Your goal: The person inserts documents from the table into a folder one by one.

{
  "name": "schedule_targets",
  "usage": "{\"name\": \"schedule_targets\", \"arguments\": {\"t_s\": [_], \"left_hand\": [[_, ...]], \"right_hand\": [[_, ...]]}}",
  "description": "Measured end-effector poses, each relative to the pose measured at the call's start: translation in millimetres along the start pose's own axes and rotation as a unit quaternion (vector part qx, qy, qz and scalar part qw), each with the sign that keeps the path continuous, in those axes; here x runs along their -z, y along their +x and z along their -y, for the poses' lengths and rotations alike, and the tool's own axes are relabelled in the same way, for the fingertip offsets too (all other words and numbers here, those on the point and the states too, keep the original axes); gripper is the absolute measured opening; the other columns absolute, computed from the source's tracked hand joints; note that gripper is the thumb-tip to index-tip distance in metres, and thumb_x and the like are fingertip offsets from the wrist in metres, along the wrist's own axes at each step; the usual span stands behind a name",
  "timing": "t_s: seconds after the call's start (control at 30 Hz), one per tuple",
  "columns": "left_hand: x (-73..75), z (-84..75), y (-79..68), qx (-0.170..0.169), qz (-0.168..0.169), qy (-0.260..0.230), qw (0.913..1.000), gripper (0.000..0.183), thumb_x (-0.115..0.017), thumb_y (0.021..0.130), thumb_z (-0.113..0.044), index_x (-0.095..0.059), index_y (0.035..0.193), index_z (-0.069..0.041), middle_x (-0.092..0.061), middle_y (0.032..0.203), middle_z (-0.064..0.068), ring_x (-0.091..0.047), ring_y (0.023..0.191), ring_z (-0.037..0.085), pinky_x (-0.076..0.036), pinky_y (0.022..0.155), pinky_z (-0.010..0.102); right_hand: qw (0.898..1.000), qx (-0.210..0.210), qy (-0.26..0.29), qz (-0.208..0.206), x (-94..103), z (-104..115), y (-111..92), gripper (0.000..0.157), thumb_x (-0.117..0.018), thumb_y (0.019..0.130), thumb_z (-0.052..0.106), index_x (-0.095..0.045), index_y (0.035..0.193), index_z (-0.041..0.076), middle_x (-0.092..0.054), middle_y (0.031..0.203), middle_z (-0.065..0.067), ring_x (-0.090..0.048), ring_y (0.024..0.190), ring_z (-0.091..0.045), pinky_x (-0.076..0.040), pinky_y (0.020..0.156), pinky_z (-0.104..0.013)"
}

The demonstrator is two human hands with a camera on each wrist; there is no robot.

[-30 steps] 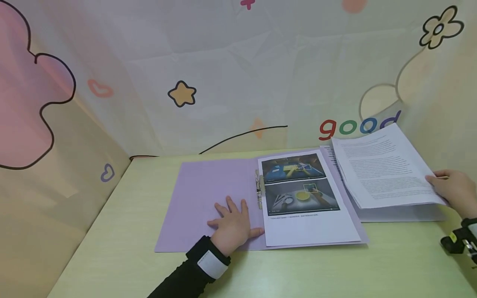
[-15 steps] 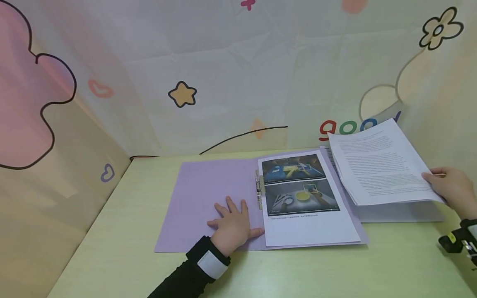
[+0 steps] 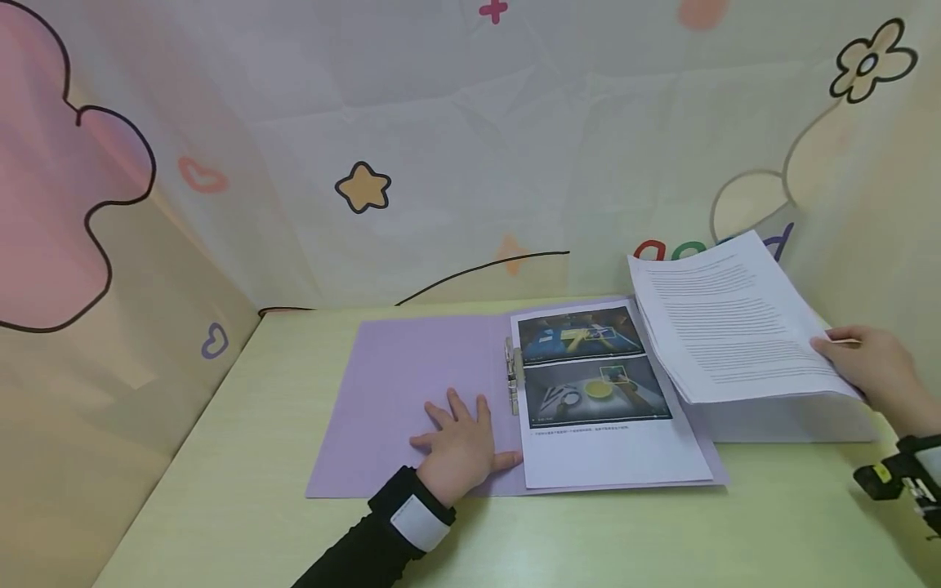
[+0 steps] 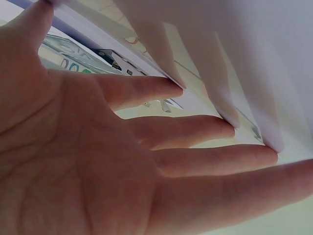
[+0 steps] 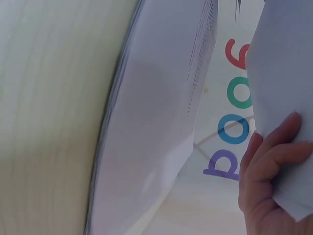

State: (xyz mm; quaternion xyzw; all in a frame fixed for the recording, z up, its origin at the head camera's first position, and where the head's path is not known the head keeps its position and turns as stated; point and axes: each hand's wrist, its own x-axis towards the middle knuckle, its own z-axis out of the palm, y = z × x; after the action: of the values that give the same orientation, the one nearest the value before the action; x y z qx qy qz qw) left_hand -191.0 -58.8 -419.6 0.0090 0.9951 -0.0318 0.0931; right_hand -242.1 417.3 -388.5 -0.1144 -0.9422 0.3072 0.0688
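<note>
1. Cartoon-printed cloth (image 3: pixel 456 122) backs a pale bench (image 3: pixel 220 474), where a purple folder (image 3: pixel 397 359) lies open and flat.

2. Raised text sheets (image 3: pixel 720 318) tilt over a paper stack (image 3: pixel 797 420) at the folder's right, pinched by a person's right grip (image 3: pixel 875 367) near their lower right corner.

3. Fingers spread, the left grip (image 3: pixel 459 449) rests on the folder's left cover, holding nothing, its thumb at the edge of a photo page (image 3: pixel 610 457) beside a metal clip (image 3: pixel 513 376).

4. Light and limp, the raised sheets should bend easily, and single leaves could slide or crease; pinching both faces near an edge, away from the middle, looks the sounder hold.

5. Unclear: how many sheets are held, whether the clip is fastened, and how folder and stack meet beneath the pages. Raised paper masks part of the backdrop's lettering (image 3: pixel 779 241); the left palm fills much of its wrist view.
</note>
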Motion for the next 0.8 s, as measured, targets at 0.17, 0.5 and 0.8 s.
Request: {"name": "schedule_targets", "arguments": {"t_s": [0.17, 0.5, 0.8], "left_hand": [[-0.6, -0.3, 0.6, 0.0, 0.001, 0.006, 1.0, 0.105, -0.054, 0.067, -0.081, -0.034, 0.148, -0.017, -0.026, 0.149, 0.027, -0.029, 0.129, 0.056, -0.041, 0.077, 0.07], [-0.4, 0.1, 0.1, -0.002, -0.001, 0.008, 1.0, 0.104, -0.054, 0.068, -0.081, -0.034, 0.148, -0.017, -0.026, 0.149, 0.026, -0.029, 0.129, 0.055, -0.041, 0.077, 0.069], [-0.2, 0.6, -0.2, -0.003, -0.001, 0.007, 1.0, 0.104, -0.054, 0.068, -0.081, -0.034, 0.148, -0.017, -0.026, 0.149, 0.026, -0.029, 0.129, 0.055, -0.041, 0.078, 0.069]], "right_hand": [[1.0, 0.022, -0.011, -0.004, -3.5, 9, -3, 0.055, -0.051, 0.095, 0.034, -0.047, 0.116, -0.017, -0.049, 0.113, -0.042, -0.056, 0.082, -0.04, -0.04, 0.057, -0.032], [1.0, 0.03, 0.002, 0.01, -11.8, 27, -9, 0.055, -0.049, 0.096, 0.033, -0.044, 0.12, -0.017, -0.047, 0.114, -0.044, -0.054, 0.093, -0.048, -0.04, 0.06, -0.032], [0.998, 0.051, 0.001, 0.023, -19.7, 36, -13, 0.054, -0.048, 0.097, 0.032, -0.044, 0.119, -0.017, -0.048, 0.112, -0.044, -0.05, 0.095, -0.051, -0.037, 0.063, -0.037]]}}
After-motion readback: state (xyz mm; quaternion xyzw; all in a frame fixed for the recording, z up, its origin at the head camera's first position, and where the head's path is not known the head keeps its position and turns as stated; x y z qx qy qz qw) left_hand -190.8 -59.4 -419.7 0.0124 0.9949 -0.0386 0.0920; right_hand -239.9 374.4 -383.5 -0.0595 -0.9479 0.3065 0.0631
